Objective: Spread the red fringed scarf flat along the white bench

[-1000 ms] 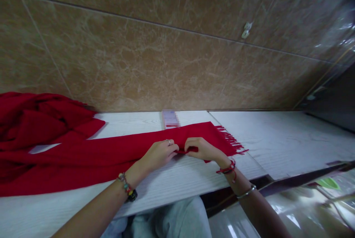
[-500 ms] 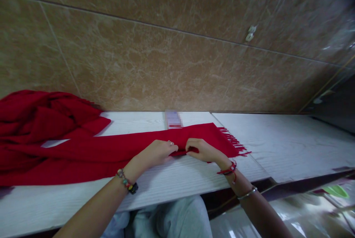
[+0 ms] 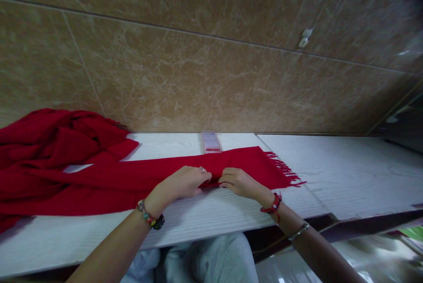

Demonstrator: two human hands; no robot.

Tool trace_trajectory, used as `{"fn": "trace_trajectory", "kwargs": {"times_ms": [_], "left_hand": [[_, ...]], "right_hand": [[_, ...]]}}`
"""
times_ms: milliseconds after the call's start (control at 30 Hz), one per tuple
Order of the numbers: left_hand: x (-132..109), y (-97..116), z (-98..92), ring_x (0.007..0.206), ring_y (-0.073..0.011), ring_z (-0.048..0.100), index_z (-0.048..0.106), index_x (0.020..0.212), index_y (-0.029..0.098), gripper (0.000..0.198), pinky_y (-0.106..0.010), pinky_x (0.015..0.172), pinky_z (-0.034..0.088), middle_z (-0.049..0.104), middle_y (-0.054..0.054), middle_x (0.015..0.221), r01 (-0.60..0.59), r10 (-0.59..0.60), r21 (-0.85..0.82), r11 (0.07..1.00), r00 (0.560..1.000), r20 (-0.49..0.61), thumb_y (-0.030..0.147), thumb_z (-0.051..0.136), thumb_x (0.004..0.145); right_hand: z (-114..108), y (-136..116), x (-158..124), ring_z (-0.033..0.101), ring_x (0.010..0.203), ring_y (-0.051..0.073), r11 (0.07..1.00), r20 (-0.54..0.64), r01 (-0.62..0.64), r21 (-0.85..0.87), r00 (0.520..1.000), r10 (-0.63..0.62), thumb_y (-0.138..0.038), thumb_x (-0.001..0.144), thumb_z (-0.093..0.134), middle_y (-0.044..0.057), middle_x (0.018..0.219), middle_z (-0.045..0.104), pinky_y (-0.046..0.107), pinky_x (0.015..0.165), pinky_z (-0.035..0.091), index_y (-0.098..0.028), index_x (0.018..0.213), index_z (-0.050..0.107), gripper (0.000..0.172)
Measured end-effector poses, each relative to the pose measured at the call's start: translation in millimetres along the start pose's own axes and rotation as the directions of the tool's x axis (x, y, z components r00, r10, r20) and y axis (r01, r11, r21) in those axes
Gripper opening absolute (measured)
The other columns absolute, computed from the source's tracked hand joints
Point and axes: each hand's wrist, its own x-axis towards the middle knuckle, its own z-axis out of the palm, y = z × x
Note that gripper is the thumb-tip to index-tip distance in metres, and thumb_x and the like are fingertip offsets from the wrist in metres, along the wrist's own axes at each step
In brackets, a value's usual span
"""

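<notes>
A long red scarf (image 3: 112, 181) lies flat along the white table, its fringed end to the right and the rest heaped at the left. My left hand (image 3: 187, 181) pinches the scarf's near edge, fingers curled; a ring and a beaded bracelet are on this arm. Just to its right, my right hand (image 3: 243, 183) has its fingers closed on the same near edge, with a red cord and a metal bangle at the wrist. A short stretch of red cloth shows between the two hands. My fingertips are partly hidden by the fabric.
The white table (image 3: 330, 164) runs along a brown marbled wall (image 3: 185, 80). A small pale packet (image 3: 210, 142), partly blurred, sits against the wall behind the scarf. My knees in light trousers (image 3: 211, 261) are below the near table edge.
My right hand's fingers have closed down more tightly on the scarf's near edge. The left hand has hardly moved. The whole view has shifted slightly.
</notes>
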Motion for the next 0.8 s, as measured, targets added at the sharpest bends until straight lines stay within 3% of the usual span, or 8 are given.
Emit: {"fn": "trace_trajectory", "kwargs": {"times_ms": [167,267,367,400,533,667,800], "left_hand": [[-8.4,-14.2,2.7,0.067,-0.0152,0.057,0.057,0.084,0.019,0.009,-0.023,0.057,0.039,0.062,-0.001,0.076,0.020,-0.020,-0.033,0.999,1.000,0.014,0.024,0.057,0.076],[-11.1,-17.4,6.8,0.067,-0.0151,0.058,0.058,0.084,0.019,0.008,-0.022,0.057,0.039,0.063,-0.001,0.075,0.025,-0.025,-0.029,0.999,1.000,0.003,0.024,0.054,0.079],[-14.0,-17.6,13.7,0.066,-0.0148,0.058,0.058,0.084,0.019,0.009,-0.022,0.056,0.039,0.064,-0.001,0.075,0.048,-0.049,-0.039,0.998,0.999,-0.017,0.023,0.051,0.082],[-15.4,-17.6,16.7,0.065,-0.0145,0.058,0.058,0.083,0.019,0.009,-0.022,0.056,0.039,0.064,-0.001,0.074,0.062,-0.063,-0.049,0.997,0.998,-0.026,0.023,0.049,0.082],[-22.9,-16.9,27.1,0.071,-0.0142,0.058,0.057,0.085,0.018,0.010,-0.022,0.061,0.041,0.063,-0.001,0.079,0.090,-0.101,-0.138,0.986,0.992,-0.075,0.024,0.050,0.083],[-28.3,-13.8,26.8,0.080,-0.0157,0.057,0.055,0.097,0.017,0.024,-0.022,0.066,0.042,0.061,-0.004,0.092,0.060,-0.079,-0.190,0.980,0.993,-0.091,0.029,0.058,0.077],[-28.7,-15.2,20.5,0.078,-0.0152,0.058,0.058,0.092,0.017,0.014,-0.022,0.066,0.042,0.063,-0.004,0.086,0.099,-0.116,-0.178,0.979,0.990,-0.086,0.024,0.054,0.081]], "right_hand": [[-2.5,-1.3,-0.1,0.053,0.069,0.014,0.999,0.018,-0.039,0.012,0.999,0.039,-0.018,0.085,0.046,0.005,0.074,0.059,0.024,0.065,0.044,-0.014,0.082,0.063,0.018],[-2.6,-7.7,2.9,0.055,0.077,0.015,0.998,0.034,-0.064,0.017,0.997,0.064,-0.023,0.082,0.052,0.006,0.083,0.061,0.026,0.071,0.045,-0.015,0.093,0.062,0.016],[4.1,-16.1,12.3,0.055,0.087,0.018,0.997,0.030,-0.077,0.009,0.997,0.077,-0.030,0.074,0.063,0.008,0.094,0.061,0.030,0.077,0.045,-0.016,0.104,0.057,0.034],[8.2,-18.4,16.4,0.055,0.087,0.018,0.997,0.025,-0.082,0.001,0.996,0.082,-0.030,0.073,0.064,0.008,0.093,0.061,0.030,0.077,0.045,-0.016,0.102,0.058,0.033],[26.5,-22.4,28.0,0.056,0.073,0.015,0.991,-0.020,-0.122,-0.050,0.992,0.122,-0.017,0.078,0.058,0.004,0.076,0.062,0.026,0.068,0.045,-0.015,0.081,0.062,0.006],[31.8,-21.7,25.4,0.055,0.067,0.014,0.986,-0.074,-0.137,-0.100,0.989,0.130,-0.016,0.082,0.052,0.004,0.071,0.061,0.025,0.064,0.044,-0.014,0.077,0.061,0.011],[26.2,-22.4,22.0,0.053,0.068,0.015,0.983,-0.089,-0.102,-0.151,0.992,0.089,-0.019,0.085,0.048,0.005,0.071,0.060,0.028,0.066,0.043,-0.014,0.076,0.061,0.016]]}}
